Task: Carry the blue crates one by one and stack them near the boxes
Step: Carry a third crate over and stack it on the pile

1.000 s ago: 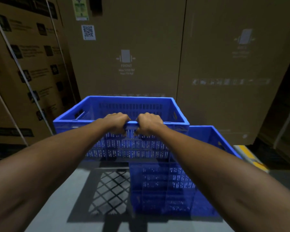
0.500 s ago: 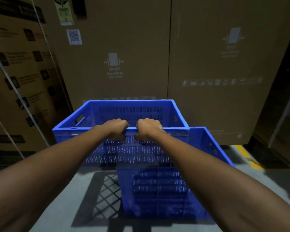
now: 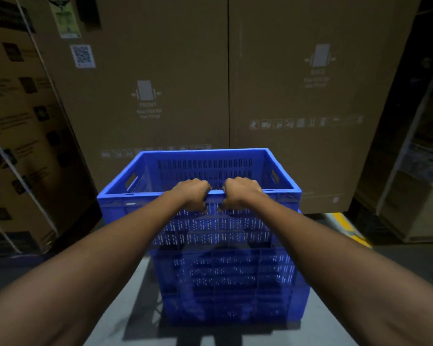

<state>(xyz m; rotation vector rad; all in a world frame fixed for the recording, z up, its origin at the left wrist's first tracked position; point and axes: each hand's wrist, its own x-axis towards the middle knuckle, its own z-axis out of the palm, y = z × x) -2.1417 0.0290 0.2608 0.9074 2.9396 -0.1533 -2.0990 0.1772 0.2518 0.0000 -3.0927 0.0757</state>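
Arms outstretched; left hand, right hand clamp blue crate rim, thumbs seemingly under.

Both bare forearms extend forward from the lower corners of the view and converge toward the centre, with the wrists roughly straight and level with each other. The left hand and the right hand sit just beside each other, knuckles up, with a narrow gap between them. Each hand grips the near rim of the upper blue crate: the fingers are curled over the top edge of the rim, and the thumbs lie below it against the outer wall.
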